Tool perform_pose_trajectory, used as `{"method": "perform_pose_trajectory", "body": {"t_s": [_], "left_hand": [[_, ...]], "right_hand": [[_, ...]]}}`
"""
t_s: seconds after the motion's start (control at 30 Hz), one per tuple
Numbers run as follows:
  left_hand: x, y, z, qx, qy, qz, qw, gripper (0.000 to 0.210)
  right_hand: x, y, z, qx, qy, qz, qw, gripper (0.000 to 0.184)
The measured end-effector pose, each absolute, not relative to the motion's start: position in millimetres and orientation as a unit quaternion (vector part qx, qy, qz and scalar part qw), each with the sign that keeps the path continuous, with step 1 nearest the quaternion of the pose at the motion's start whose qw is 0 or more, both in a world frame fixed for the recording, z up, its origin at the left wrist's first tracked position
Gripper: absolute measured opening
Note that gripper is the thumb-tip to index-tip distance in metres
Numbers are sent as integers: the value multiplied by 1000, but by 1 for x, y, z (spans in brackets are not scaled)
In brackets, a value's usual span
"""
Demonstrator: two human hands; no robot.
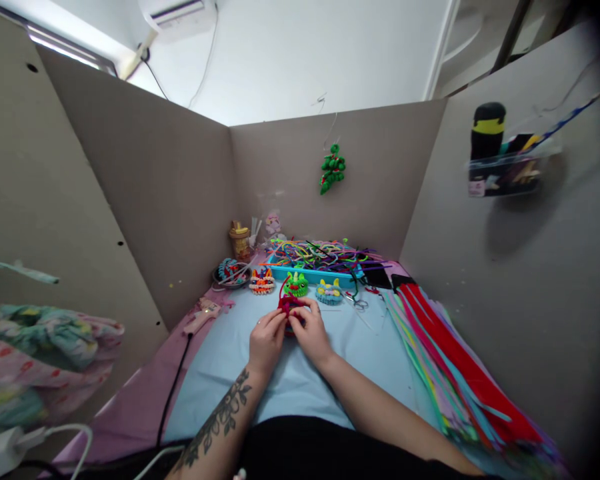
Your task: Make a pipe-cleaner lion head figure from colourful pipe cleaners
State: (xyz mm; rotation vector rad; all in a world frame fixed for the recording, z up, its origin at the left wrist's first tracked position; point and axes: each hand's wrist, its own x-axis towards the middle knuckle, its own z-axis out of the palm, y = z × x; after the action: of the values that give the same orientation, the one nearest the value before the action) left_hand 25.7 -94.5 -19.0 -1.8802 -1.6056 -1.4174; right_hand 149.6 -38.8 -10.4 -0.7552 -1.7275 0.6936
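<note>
Between my hands is a dark red pipe-cleaner piece (287,303), with a red stem sticking up from it. My left hand (267,337) pinches its left side, while the fingers of my right hand (310,327) close on its right side. The lower part of the piece is mostly covered by my fingers. Just beyond stand several fuzzy figures: an orange and white one (262,281), a green one (296,285) and a light blue one with yellow ears (329,291).
A blue tray (310,275) heaped with colourful pipe cleaners lies at the back. Scissors (357,302) rest right of the figures. Long pipe-cleaner bundles (460,353) line the right side. A glue gun (205,315) with a black cord lies left, near a bowl (231,275).
</note>
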Motion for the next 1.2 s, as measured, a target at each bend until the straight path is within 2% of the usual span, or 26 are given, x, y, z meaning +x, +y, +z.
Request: {"method": "perform_pose_trajectory", "body": {"t_s": [0.27,0.57,0.7,0.9,1.2], "left_hand": [[23,-93,-17,-661,-524,-525,111,17],[26,-99,-19,-657,-543,-483,201,26],[28,-101,-19,-655,-552,-471,208,25],[29,-100,-17,-637,-561,-506,155,19],[29,-97,-15,-580,-589,-563,-7,15]], "right_hand": [[150,-37,-11,-293,-731,309,534,13],[150,-39,-9,-298,-730,307,533,14],[149,-39,-10,-301,-729,301,537,14],[149,-39,-10,-301,-733,295,533,14],[152,-41,-9,-271,-756,272,530,20]]}}
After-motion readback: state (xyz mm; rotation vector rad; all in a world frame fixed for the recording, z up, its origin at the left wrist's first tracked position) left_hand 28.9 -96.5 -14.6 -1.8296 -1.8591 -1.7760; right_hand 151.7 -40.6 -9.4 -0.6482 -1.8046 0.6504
